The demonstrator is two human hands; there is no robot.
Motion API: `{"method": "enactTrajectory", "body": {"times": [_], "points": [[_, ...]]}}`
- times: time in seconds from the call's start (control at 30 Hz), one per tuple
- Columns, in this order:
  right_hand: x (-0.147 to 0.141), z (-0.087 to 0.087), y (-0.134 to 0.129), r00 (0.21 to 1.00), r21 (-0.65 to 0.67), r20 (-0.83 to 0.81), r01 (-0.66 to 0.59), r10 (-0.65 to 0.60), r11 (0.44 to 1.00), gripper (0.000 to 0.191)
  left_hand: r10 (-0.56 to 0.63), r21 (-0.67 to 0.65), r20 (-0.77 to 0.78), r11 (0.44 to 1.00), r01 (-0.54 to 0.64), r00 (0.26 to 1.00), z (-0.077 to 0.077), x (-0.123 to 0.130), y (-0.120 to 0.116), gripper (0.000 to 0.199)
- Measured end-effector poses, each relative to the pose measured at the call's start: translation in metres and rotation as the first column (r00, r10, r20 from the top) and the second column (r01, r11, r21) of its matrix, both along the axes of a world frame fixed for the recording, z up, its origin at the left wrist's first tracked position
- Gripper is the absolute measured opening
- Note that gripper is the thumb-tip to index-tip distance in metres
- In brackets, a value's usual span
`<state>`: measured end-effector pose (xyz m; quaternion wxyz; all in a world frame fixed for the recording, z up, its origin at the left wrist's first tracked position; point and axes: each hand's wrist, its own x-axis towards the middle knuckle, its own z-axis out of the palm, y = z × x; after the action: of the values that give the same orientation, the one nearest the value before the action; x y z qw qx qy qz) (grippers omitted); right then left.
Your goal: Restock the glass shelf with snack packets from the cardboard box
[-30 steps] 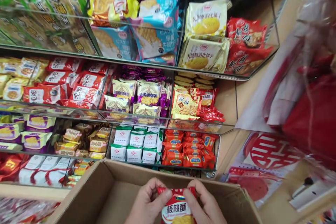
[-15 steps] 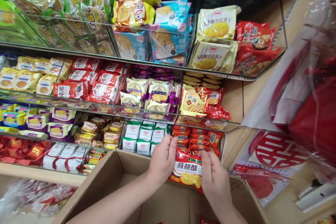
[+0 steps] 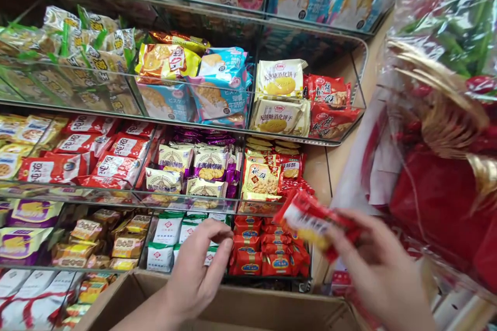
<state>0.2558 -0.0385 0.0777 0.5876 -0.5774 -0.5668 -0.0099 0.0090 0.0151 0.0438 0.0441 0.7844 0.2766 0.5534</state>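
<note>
A red snack packet (image 3: 306, 222), blurred by motion, is held up at the right of the lower shelves. My right hand (image 3: 376, 258) grips its right end between thumb and fingers. Nothing shows in my left hand (image 3: 200, 264), whose thumb and fingers are curled but apart, in front of the green and white packets (image 3: 160, 256). Between the hands lie small red packets (image 3: 248, 251) in the bottom bin. Just above, a bin holds cream packets (image 3: 262, 178) and red packets (image 3: 291, 166). An open cardboard box (image 3: 272, 305) stands below both hands.
Clear-fronted shelves (image 3: 194, 125) of wrapped biscuits fill the left and middle, with purple and cream packets (image 3: 209, 165) among them. Plastic-wrapped decorations (image 3: 450, 176) in red, gold and green hang at the right, close to my right hand.
My left hand has let go of the red packet. My right hand has lifted it up and to the right, tilting it. The view has shifted, showing a higher shelf and less of the box.
</note>
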Motion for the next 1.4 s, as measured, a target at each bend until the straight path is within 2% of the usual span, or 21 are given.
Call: {"method": "enactTrajectory", "body": {"times": [0.07, 0.1, 0.17, 0.23, 0.3, 0.43, 0.53, 0.63, 0.8, 0.9, 0.97, 1.03, 1.1, 1.17, 1.2, 1.23, 1.27, 1.3, 1.33, 1.37, 1.4], "points": [[0.016, 0.036, 0.020, 0.954, 0.100, 0.228, 0.176, -0.195, 0.979, 0.035, 0.131, 0.134, -0.128, 0.984, -0.114, 0.983, -0.001, -0.011, 0.007, 0.025], [0.020, 0.050, 0.033, 0.910, 0.115, 0.344, 0.206, -0.234, 0.972, 0.031, 0.196, 0.170, -0.197, 0.972, -0.164, 0.960, -0.004, -0.016, 0.010, 0.029], [0.021, 0.071, 0.064, 0.825, 0.045, 0.523, 0.227, -0.217, 0.973, 0.026, 0.291, 0.187, -0.328, 0.953, -0.240, 0.899, -0.015, -0.022, 0.017, 0.033], [0.017, 0.081, 0.094, 0.778, -0.052, 0.608, 0.237, -0.158, 0.970, 0.026, 0.344, 0.174, -0.408, 0.939, -0.298, 0.846, -0.029, -0.027, 0.021, 0.037], [0.015, 0.085, 0.119, 0.764, -0.107, 0.632, 0.251, -0.129, 0.962, 0.026, 0.370, 0.145, -0.442, 0.928, -0.342, 0.817, -0.044, -0.033, 0.024, 0.038], [0.016, 0.086, 0.148, 0.763, -0.179, 0.638, 0.279, -0.105, 0.943, 0.027, 0.381, 0.065, -0.483, 0.913, -0.402, 0.788, -0.071, -0.048, 0.031, 0.034], [0.017, 0.087, 0.155, 0.747, -0.207, 0.658, 0.299, -0.093, 0.931, 0.030, 0.395, 0.016, -0.517, 0.892, -0.452, 0.760, -0.085, -0.055, 0.039, 0.032], [0.014, 0.086, 0.155, 0.710, -0.212, 0.700, 0.304, -0.073, 0.929, 0.032, 0.407, 0.004, -0.543, 0.876, -0.482, 0.734, -0.090, -0.055, 0.041, 0.031], [0.013, 0.083, 0.154, 0.640, -0.209, 0.768, 0.272, -0.015, 0.939, 0.031, 0.425, 0.028, -0.588, 0.861, -0.508, 0.688, -0.086, -0.048, 0.034, 0.030], [0.015, 0.086, 0.153, 0.614, -0.156, 0.788, 0.276, -0.049, 0.948, 0.035, 0.427, 0.034, -0.611, 0.855, -0.517, 0.667, -0.084, -0.047, 0.031, 0.031], [0.013, 0.090, 0.144, 0.598, -0.103, 0.797, 0.277, -0.087, 0.955, 0.035, 0.423, 0.044, -0.625, 0.858, -0.511, 0.657, -0.082, -0.047, 0.031, 0.030], [0.009, 0.089, 0.124, 0.589, -0.063, 0.801, 0.260, -0.106, 0.963, 0.032, 0.426, 0.066, -0.635, 0.861, -0.504, 0.644, -0.079, -0.045, 0.030, 0.029], [0.003, 0.078, 0.093, 0.573, 0.013, 0.812, 0.170, -0.109, 0.985, 0.027, 0.429, 0.085, -0.651, 0.861, -0.501, 0.626, -0.074, -0.042, 0.027, 0.028], [-0.004, 0.053, 0.056, 0.538, 0.069, 0.841, -0.010, -0.053, 0.998, 0.027, 0.402, 0.067, -0.691, 0.863, -0.501, 0.601, -0.069, -0.038, 0.024, 0.028], [-0.007, 0.036, 0.038, 0.508, 0.040, 0.861, -0.111, 0.022, 0.993, 0.028, 0.372, 0.033, -0.715, 0.864, -0.503, 0.592, -0.068, -0.035, 0.023, 0.030], [-0.009, 0.015, 0.021, 0.460, -0.057, 0.876, -0.199, 0.145, 0.978, 0.027, 0.346, -0.002, -0.734, 0.859, -0.512, 0.584, -0.067, -0.032, 0.023, 0.032], [-0.010, -0.008, 0.006, 0.394, -0.222, 0.865, -0.254, 0.310, 0.941, 0.023, 0.321, -0.034, -0.750, 0.854, -0.520, 0.578, -0.069, -0.029, 0.024, 0.033], [-0.010, -0.033, -0.006, 0.327, -0.418, 0.810, -0.261, 0.487, 0.870, 0.017, 0.318, -0.046, -0.754, 0.848, -0.529, 0.575, -0.071, -0.027, 0.026, 0.034], [-0.008, -0.059, -0.015, 0.285, -0.612, 0.704, -0.222, 0.651, 0.759, 0.015, 0.317, -0.053, -0.756, 0.843, -0.536, 0.573, -0.073, -0.025, 0.027, 0.034], [-0.005, -0.086, -0.021, 0.285, -0.765, 0.570, -0.157, 0.771, 0.624, 0.021, 0.317, -0.054, -0.759, 0.840, -0.540, 0.569, -0.076, -0.023, 0.028, 0.034], [-0.001, -0.111, -0.023, 0.330, -0.861, 0.450, -0.085, 0.830, 0.501, 0.026, 0.318, -0.052, -0.763, 0.838, -0.543, 0.563, -0.078, -0.022, 0.029, 0.034]]}}
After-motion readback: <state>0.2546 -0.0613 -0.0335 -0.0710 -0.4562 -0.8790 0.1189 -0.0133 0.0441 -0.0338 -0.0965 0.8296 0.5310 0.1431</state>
